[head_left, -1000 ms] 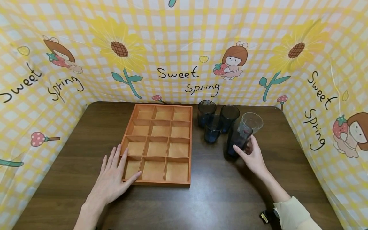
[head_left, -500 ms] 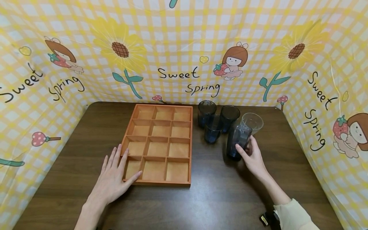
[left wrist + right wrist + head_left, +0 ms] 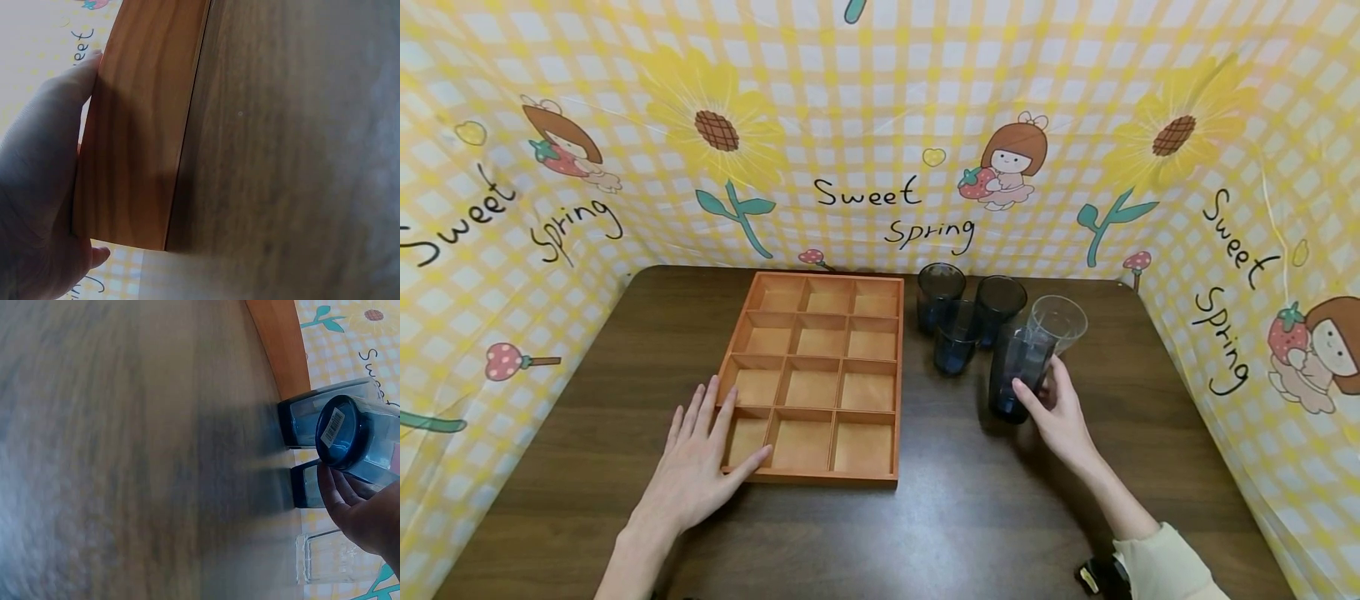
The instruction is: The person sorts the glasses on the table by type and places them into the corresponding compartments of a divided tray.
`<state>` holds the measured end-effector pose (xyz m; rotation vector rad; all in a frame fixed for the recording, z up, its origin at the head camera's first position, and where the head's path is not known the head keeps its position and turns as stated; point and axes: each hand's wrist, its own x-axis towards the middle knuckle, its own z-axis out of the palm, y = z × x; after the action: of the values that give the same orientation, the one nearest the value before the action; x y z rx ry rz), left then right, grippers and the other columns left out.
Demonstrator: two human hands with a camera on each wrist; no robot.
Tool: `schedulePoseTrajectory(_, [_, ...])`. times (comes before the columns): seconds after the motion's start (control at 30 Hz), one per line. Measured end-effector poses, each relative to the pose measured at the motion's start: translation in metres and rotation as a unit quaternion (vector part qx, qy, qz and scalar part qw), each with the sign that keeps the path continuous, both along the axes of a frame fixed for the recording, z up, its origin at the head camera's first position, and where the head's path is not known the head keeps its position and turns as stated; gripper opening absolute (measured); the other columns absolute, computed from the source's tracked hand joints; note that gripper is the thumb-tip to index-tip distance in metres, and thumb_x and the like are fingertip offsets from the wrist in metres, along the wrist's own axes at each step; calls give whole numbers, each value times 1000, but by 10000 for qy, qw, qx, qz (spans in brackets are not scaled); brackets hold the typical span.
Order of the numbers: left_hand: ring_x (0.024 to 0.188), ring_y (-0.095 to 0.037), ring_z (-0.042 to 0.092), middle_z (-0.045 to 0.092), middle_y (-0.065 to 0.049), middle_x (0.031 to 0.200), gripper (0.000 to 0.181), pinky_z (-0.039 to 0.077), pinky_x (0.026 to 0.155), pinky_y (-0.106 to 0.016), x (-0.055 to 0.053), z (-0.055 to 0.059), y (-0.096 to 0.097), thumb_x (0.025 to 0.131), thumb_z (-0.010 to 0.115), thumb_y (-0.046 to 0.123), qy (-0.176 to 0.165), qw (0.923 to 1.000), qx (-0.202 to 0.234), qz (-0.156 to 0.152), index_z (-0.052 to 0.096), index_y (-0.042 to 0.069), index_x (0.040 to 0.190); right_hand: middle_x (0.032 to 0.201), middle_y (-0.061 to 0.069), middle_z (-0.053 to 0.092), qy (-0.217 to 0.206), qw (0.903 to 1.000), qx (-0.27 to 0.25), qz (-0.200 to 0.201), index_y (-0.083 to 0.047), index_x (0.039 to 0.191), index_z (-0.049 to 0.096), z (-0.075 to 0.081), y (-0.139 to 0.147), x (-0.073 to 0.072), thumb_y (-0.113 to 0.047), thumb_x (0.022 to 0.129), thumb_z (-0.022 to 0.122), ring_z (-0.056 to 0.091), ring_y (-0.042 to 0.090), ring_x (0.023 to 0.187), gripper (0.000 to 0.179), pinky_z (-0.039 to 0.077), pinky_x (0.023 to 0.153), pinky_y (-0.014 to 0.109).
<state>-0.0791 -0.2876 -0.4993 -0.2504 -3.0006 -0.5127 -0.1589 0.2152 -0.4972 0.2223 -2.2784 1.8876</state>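
HEAD: R hand grips a dark-blue see-through faceted tumbler, thumb on near side, other fingers round far side, partly hidden. Just beyond the grip, slightly R: clear colourless see-through glass, its rim overlapping the held tumbler in view. L of grip & farther out, 3 more dark-blue see-through cups: front cup nearest the grip, back-left cup & back-right cup behind it. Well L of grip: orange-brown rectangular wooden tray, 12 compartments (4 rows x 3). L hand not gripping; fingers straight, spread along tray's L side, thumb over near-L compartment. All on dark-brown wood-grain table. Beyond: yellow-white checked cloth w/ sunflowers, "Sweet Spring" lettering. Pale sleeve back of R hand, small black object beside it.

L WRIST: L hand against tray's near wall, thumb at top edge, a fingertip showing past the corner. Contact pressure: can't tell.

R WRIST: held tumbler off table, tilted, base toward camera; white barcode label on base. Fingertips at its side, close to base. Two blue cups upright behind the grip; clear glass upright there too, apart from held tumbler.
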Motion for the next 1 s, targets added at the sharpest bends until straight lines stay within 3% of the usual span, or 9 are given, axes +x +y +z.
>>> schedulePoseTrajectory(0.1, [171,-49,12,-2,-17,187,104,7,138,-69,0,0,0,103,65,64,-19,10000,0,-2,19,6,177,123,-31,68,-65,10000,18,21,8,162,37,2,-2,2,6,105,63,70,-10,106,62,58,91,10])
schedulePoseTrajectory(0.23, [171,-49,11,-2,-16,187,104,8,138,-69,-1,-1,0,103,65,65,-6,10000,-14,-5,20,6,176,132,1,74,-99,9999,66,19,8,161,39,4,-4,3,5,106,64,71,-9,105,61,58,91,10])
schedulePoseTrajectory(0.3, [172,-48,11,-2,-16,187,104,8,138,-69,-1,-1,0,103,65,64,8,10000,-15,-8,20,6,176,133,8,73,-109,9999,55,15,8,160,40,5,-5,4,5,105,64,71,-8,104,60,59,90,11])
schedulePoseTrajectory(0.37, [171,-48,12,-1,-17,187,104,9,138,-69,-1,-1,0,103,66,64,32,10000,-15,-8,21,6,176,132,-1,73,-107,9999,57,57,8,160,39,5,-7,4,5,105,64,71,-8,104,60,59,90,11])
schedulePoseTrajectory(0.47, [171,-49,12,-1,-17,187,104,7,139,-68,-1,-2,0,103,66,64,52,10000,5,-16,21,6,176,128,-24,68,-32,9999,9,147,9,159,39,5,-9,3,7,105,63,71,-8,105,60,59,90,11])
schedulePoseTrajectory(0.53, [171,-49,13,0,-17,187,104,7,139,-68,-1,-2,0,103,66,64,74,10000,19,-22,22,6,176,127,-31,65,88,9997,5,211,10,159,39,5,-11,2,8,104,64,71,-8,105,60,59,90,11])
schedulePoseTrajectory(0.8, [171,-49,12,-1,-16,187,104,7,138,-69,0,-2,0,103,67,63,81,10000,44,-34,20,6,176,127,-28,65,391,9988,-50,293,12,160,38,6,-20,1,11,102,64,71,-9,106,64,58,90,10])
schedulePoseTrajectory(1.0, [171,-47,14,-1,-19,187,107,7,139,-68,0,2,0,104,63,66,-10,9999,-171,-22,13,5,177,126,-26,67,472,9980,-54,423,11,159,40,10,-26,1,7,102,67,72,-3,105,63,59,89,11])
